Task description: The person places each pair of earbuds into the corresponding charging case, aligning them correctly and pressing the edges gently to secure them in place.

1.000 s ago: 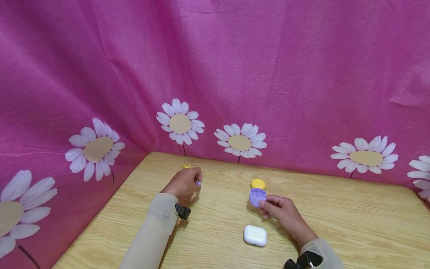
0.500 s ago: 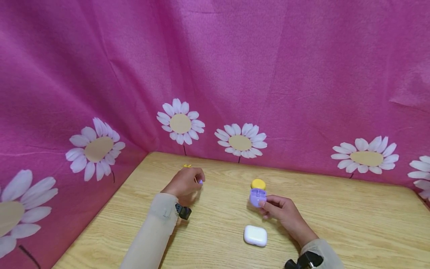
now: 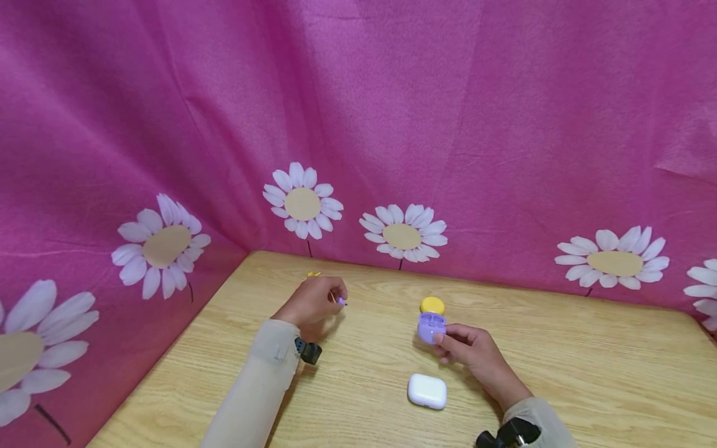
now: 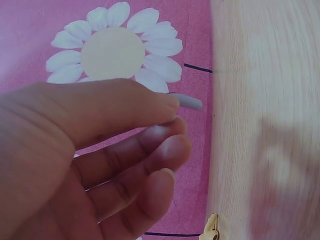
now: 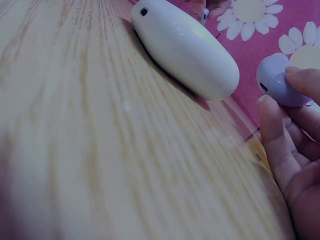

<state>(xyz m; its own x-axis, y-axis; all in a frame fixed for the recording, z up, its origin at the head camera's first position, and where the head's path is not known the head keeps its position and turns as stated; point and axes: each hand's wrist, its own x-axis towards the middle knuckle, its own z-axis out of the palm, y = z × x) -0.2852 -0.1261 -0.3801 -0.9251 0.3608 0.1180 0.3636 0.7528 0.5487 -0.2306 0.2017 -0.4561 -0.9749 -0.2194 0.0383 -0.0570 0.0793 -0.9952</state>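
Note:
My left hand [image 3: 315, 301] pinches a small purple earbud [image 3: 341, 301] above the table's back left part. Its grey-looking stem [image 4: 190, 101] pokes out past the thumb tip in the left wrist view; the rest is hidden by the fingers. With thumb and fingers, my right hand [image 3: 476, 356] holds a purple earbud charging case [image 3: 430, 330], tilted so that its lidless-looking or raised-lid top faces me. I cannot tell whether an earbud sits inside. A port shows on the case's underside [image 5: 280, 82] in the right wrist view.
Just behind the purple case lies a round yellow case [image 3: 432, 305]. A white earbud case [image 3: 427, 391], lid down, lies nearer me. Small yellow earbuds [image 3: 313, 274] are beyond my left hand. A pink flowered cloth [image 3: 358, 124] hangs along the wooden table's [image 3: 588, 367] back and left edges.
My left hand has shifted slightly to the right, and more of the purple earbud now shows at its fingertips. The right hand keeps its hold on the purple case.

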